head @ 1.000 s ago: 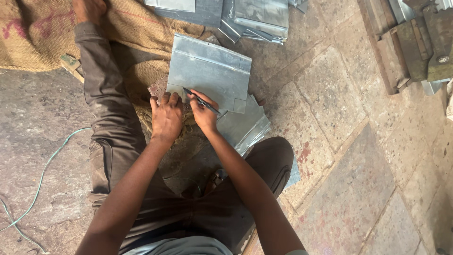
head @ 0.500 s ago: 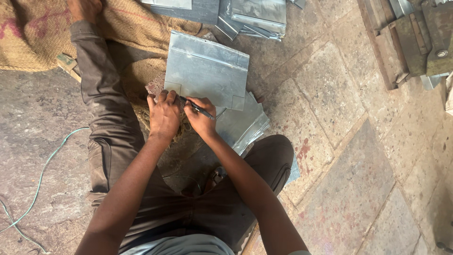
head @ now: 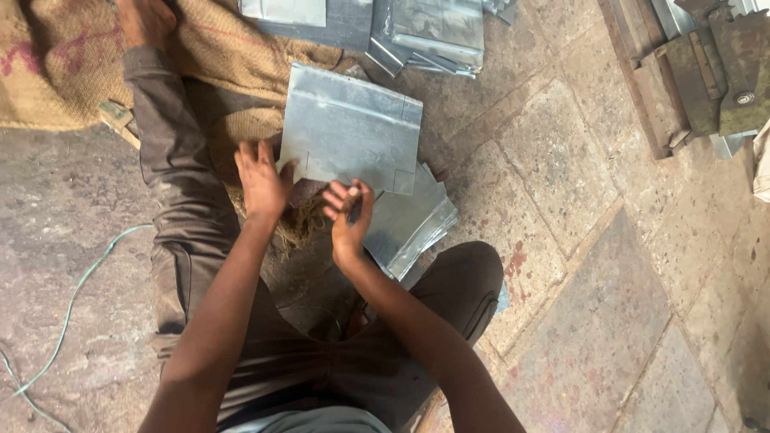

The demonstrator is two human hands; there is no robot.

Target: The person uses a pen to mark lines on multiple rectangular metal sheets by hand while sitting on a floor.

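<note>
Sheet metal, a flat grey panel (head: 350, 128), lies on the burlap sacking (head: 72, 72) at about twelve o'clock from your lap, its near edge just above both hands. Your left hand (head: 262, 180) is spread with fingers open, the fingertips pressing the panel's near left corner; keep that pressure flat and firm, I would say, so the sheet cannot slide on the loose sacking. Your right hand (head: 347, 216) is curled nearly closed around a small dark tool, too hidden to name, just below the panel's near edge at five o'clock from its middle. Bring the tool to the edge squarely rather than at a slant, and keep your fingertips back from the cut edges, which look sharp. The stack of sheets (head: 413, 224) under your right wrist, at four o'clock, could snag your forearm, so lift the wrist clear.
</note>
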